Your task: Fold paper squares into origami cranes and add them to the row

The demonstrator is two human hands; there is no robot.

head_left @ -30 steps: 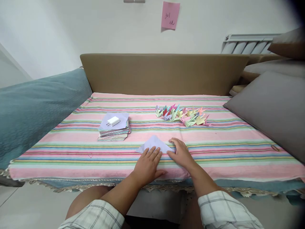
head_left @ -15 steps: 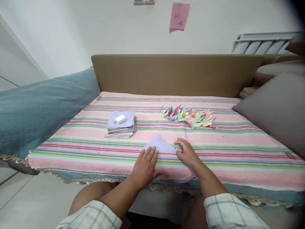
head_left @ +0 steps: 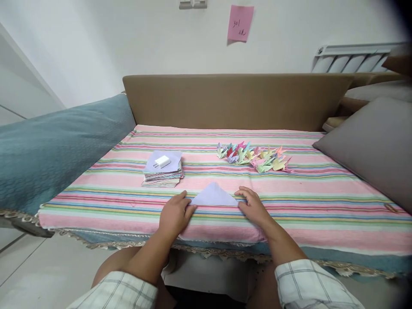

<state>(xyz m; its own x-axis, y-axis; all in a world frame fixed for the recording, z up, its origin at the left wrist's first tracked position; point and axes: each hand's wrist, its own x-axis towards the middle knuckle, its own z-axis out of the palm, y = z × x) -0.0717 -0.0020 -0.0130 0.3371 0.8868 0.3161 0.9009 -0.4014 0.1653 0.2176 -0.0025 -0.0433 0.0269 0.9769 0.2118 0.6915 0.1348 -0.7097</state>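
Note:
A lavender sheet of paper (head_left: 214, 196), folded into a triangle, lies on the striped cloth with its point away from me and its long edge towards me. My left hand (head_left: 174, 216) is closed at the left corner, thumb and forefinger pinching it. At the right corner rests my right hand (head_left: 254, 208), its curved fingers apart and the thumb touching the paper's tip. To the left is a stack of square paper (head_left: 162, 178) with a lavender sheet on top, and a white charger plug (head_left: 162, 161) lies on it.
Several colourful folded paper cranes (head_left: 254, 156) lie in a cluster behind the right hand. The striped cloth (head_left: 106, 201) covers the sofa seat. A blue-covered armrest (head_left: 64, 141) borders the left, a grey cushion (head_left: 373, 146) the right, and a brown backrest (head_left: 238, 101) the rear.
My left hand has moved left, off the middle of the folded paper's long edge to its left corner, and its fingers have curled. The right hand stays at the right corner.

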